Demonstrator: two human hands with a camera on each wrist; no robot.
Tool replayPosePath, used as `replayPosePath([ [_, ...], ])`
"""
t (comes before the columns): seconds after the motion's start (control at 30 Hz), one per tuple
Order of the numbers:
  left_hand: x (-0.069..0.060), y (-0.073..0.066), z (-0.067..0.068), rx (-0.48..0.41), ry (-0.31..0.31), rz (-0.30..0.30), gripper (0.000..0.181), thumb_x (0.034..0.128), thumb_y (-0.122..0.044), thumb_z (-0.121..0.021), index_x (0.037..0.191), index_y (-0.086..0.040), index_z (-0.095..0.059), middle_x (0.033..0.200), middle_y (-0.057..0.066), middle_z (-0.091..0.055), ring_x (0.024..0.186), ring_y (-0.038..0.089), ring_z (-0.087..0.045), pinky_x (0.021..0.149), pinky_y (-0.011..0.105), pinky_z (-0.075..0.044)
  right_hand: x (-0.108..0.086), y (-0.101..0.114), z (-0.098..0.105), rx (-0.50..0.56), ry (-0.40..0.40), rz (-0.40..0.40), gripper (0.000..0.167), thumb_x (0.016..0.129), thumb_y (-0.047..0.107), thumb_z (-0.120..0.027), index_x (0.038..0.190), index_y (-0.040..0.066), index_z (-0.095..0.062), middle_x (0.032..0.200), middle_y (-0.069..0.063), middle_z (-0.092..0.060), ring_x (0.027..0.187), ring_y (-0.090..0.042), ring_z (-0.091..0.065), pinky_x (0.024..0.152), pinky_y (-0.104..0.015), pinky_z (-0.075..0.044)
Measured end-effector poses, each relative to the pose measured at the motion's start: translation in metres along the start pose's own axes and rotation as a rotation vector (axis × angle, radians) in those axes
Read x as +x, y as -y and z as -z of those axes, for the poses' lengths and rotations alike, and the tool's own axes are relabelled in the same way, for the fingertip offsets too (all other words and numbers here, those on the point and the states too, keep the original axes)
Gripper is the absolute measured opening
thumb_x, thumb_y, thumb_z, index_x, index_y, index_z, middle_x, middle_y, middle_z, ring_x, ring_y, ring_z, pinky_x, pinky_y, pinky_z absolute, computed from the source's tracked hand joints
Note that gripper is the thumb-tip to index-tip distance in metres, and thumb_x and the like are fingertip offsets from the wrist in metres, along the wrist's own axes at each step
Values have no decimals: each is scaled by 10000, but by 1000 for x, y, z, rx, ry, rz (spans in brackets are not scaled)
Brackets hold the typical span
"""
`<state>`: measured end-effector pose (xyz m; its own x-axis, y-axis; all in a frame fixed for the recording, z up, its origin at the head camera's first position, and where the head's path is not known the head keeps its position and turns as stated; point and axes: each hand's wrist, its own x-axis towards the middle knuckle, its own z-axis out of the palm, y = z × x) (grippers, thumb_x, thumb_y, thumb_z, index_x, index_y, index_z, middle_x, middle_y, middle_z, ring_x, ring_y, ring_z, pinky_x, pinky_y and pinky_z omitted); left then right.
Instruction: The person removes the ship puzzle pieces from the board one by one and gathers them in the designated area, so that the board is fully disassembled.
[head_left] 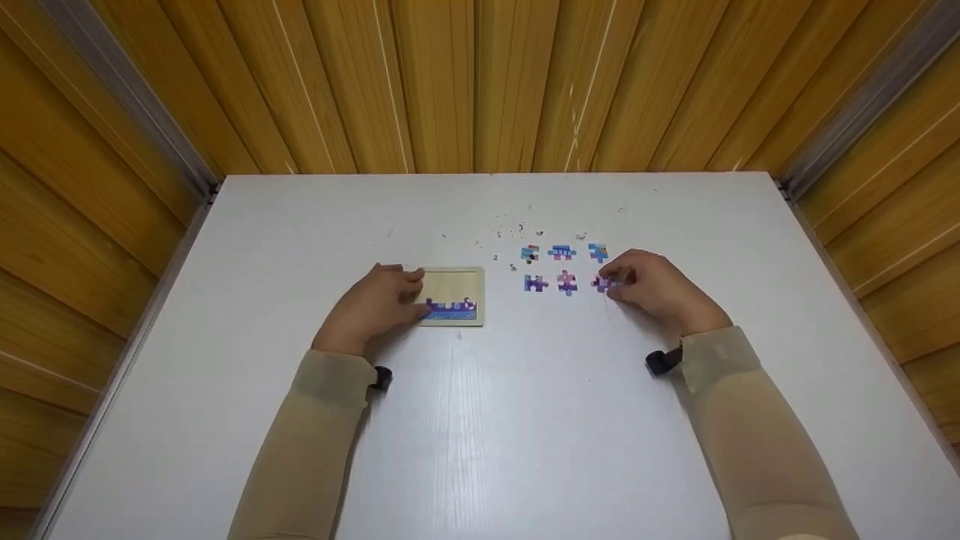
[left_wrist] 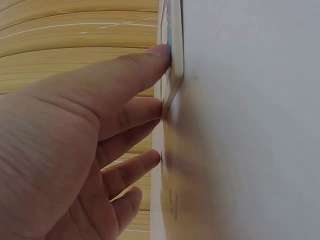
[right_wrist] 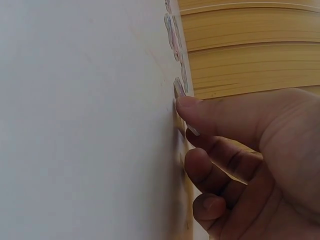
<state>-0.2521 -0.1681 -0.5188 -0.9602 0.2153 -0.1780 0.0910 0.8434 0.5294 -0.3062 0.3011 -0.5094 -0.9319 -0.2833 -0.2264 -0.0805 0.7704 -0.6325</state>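
Hands in view: two, both bare; one tan sleeve and one black wrist device are worn on each arm.
Left grip: thumb and fingers are held apart, touched to the left side of the tray.
Right grip: one puzzle piece is pinched between thumb and finger, at the right end of the near row.
Tray: one, laid on the counter, left of the loose pieces; its near part is filled by one purple-and-blue puzzle strip, whose piece count cannot be told.
Loose pieces: six, set in two rows of three, the pinched one included.
Far row: three pieces, spaced apart.
Near row: two unheld pieces, one purple and one pink, plus the pinched one.
Specks: several, scattered beyond the rows, too small to be counted surely.
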Motion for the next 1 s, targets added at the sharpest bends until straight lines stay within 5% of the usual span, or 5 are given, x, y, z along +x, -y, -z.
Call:
replayPosePath([
  [0.47, 0, -1, 0, 1, -7, -12, 613, 1038, -342, -836, 1575, -116, -645, 1727, 16, -568, 1726, 403, -364, 1429, 598, -272, 2, 4, 2, -16, -36, 24, 349, 1072, 182, -766, 1419, 144, -760, 1481, -113, -654, 1195, -322, -534, 952, -402, -502],
  [1.0, 1, 2, 0, -7, 4, -6, 624, 1039, -352, -833, 1592, -144, -631, 1735, 10, -561, 1731, 402, -353, 1427, 614, -262, 3, 41, -3, 32, -87, 137, 312, 1108, 261, -736, 1389, 131, -777, 1489, -69, -686, 1171, -287, -609, 915, -359, -537],
])
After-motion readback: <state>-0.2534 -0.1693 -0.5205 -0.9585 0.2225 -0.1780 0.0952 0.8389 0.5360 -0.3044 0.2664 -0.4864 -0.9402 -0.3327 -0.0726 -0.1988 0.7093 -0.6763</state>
